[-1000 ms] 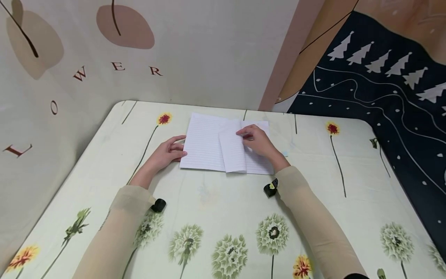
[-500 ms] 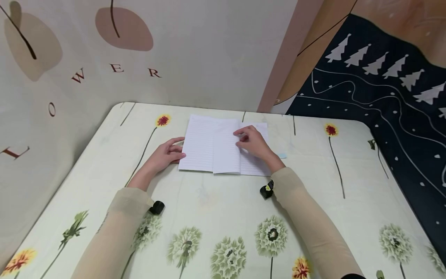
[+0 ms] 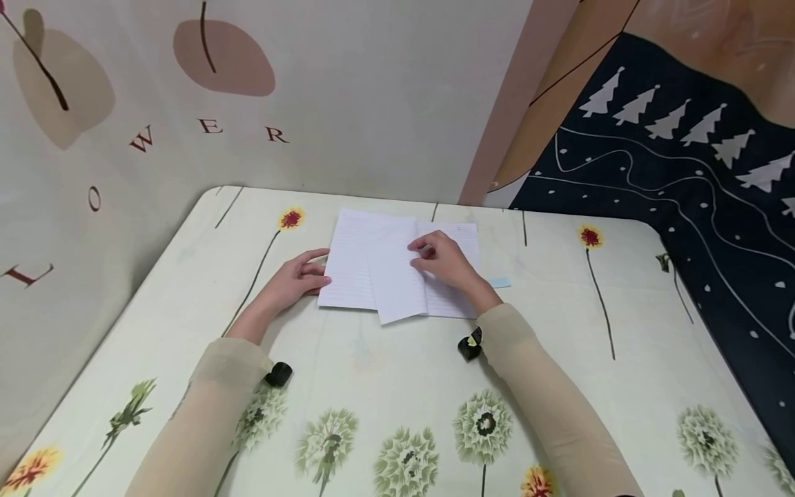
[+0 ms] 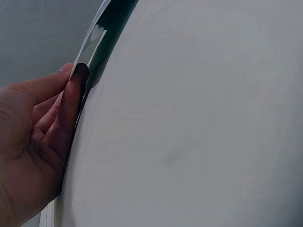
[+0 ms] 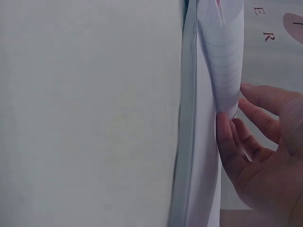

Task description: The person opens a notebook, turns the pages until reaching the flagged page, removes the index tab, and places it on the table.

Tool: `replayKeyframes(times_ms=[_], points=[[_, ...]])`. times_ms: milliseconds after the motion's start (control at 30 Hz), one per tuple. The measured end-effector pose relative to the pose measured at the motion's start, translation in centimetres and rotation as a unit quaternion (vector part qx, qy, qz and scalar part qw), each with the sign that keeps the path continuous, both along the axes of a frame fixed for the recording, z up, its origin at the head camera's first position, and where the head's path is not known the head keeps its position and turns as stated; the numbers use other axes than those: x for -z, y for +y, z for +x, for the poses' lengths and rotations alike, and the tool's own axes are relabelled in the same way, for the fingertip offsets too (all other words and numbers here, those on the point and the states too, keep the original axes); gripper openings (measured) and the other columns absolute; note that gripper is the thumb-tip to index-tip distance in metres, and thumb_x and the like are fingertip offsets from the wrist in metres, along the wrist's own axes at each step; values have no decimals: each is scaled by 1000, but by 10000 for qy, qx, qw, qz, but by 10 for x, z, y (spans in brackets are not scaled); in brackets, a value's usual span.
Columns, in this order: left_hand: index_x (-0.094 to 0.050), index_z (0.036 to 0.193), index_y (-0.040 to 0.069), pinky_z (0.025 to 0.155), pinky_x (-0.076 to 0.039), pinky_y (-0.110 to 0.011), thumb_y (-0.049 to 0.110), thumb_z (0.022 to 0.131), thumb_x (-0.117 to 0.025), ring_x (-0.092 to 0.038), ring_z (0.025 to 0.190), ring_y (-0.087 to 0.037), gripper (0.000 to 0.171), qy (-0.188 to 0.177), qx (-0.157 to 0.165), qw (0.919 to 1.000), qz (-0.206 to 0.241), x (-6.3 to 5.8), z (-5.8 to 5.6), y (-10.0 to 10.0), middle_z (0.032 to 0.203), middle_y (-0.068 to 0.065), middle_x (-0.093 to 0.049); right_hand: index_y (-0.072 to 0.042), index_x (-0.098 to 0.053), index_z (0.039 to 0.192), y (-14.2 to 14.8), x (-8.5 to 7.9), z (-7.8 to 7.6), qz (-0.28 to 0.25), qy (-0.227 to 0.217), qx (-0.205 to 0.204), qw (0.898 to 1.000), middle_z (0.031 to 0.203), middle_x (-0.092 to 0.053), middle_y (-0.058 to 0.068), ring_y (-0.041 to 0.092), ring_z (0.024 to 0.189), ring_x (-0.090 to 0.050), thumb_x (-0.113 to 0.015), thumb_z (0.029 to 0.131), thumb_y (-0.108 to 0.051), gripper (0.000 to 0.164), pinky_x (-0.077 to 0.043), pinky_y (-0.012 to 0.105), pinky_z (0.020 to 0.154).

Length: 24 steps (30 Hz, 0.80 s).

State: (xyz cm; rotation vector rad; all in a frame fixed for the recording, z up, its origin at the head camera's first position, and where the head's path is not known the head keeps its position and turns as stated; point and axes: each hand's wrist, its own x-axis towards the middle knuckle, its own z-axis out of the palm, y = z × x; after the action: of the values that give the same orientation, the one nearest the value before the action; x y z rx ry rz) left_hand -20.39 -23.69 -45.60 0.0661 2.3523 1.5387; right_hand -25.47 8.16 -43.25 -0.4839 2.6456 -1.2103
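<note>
A lined notebook [image 3: 348,266] lies spread near the far side of the table. My left hand [image 3: 295,281] pinches its left edge; in the left wrist view the thumb is on top and the fingers [image 4: 71,101] reach under the dark green cover. A single page [image 3: 397,276] stands lifted, leaning over the left half, with its bottom corner past the notebook's lower edge. My right hand [image 3: 446,261] holds this page by its right side. In the right wrist view the page [image 5: 227,61] curls between thumb and fingers, and ruled lines show.
A light blue strip [image 3: 499,282] sticks out beside the notebook's right edge. A flower-printed cloth [image 3: 348,366] covers the table. Printed fabric walls [image 3: 373,103] stand right behind the table and along its sides. Small black cameras [image 3: 279,374] hang under both wrists.
The right hand has moved left with the page, which now lies farther over the left half, its lower corner swung toward me. More of the blue strip shows. The left hand stays at the edge.
</note>
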Motion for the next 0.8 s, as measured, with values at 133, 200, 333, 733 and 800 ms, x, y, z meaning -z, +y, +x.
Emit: replayKeyframes(times_ms=[133,200,333,733,800], points=[[-30,157,14,79,-56,-15,15,99,-61,-65,91,0,66,13,41,10000,38,0,-1,1,129,-24,-61,-3,-68,119,-2,0,1,1,-48,-63,10000,123,-56,15,29,114,-60,-68,93,-9,27,-49,39,103],[-29,157,13,79,-56,-15,15,99,-62,-65,91,0,66,25,59,10000,56,0,-1,2,127,-22,-62,-3,-68,120,-4,0,1,-9,-48,-92,9999,123,-56,15,30,115,-60,-68,93,-8,27,-49,39,104],[-30,157,13,79,-56,-15,15,99,-62,-65,91,0,66,47,79,9999,83,1,-1,3,126,-22,-63,-2,-69,119,-5,0,2,-15,7,-109,9999,124,-55,16,29,114,-60,-68,93,-6,26,-50,39,103],[-31,157,13,79,-55,-13,17,99,-63,-64,90,2,66,39,11,10000,32,3,-1,1,127,-22,-62,-2,-64,120,-14,1,3,-50,42,-7,10000,119,-56,15,25,105,-59,-71,91,-9,30,-50,34,96],[-30,157,12,79,-55,-13,17,99,-62,-63,90,3,66,59,39,10000,-2,3,-1,0,129,-23,-61,-3,-66,119,-15,2,3,-38,33,-24,10000,120,-56,14,26,108,-59,-71,92,-10,28,-50,35,98]])
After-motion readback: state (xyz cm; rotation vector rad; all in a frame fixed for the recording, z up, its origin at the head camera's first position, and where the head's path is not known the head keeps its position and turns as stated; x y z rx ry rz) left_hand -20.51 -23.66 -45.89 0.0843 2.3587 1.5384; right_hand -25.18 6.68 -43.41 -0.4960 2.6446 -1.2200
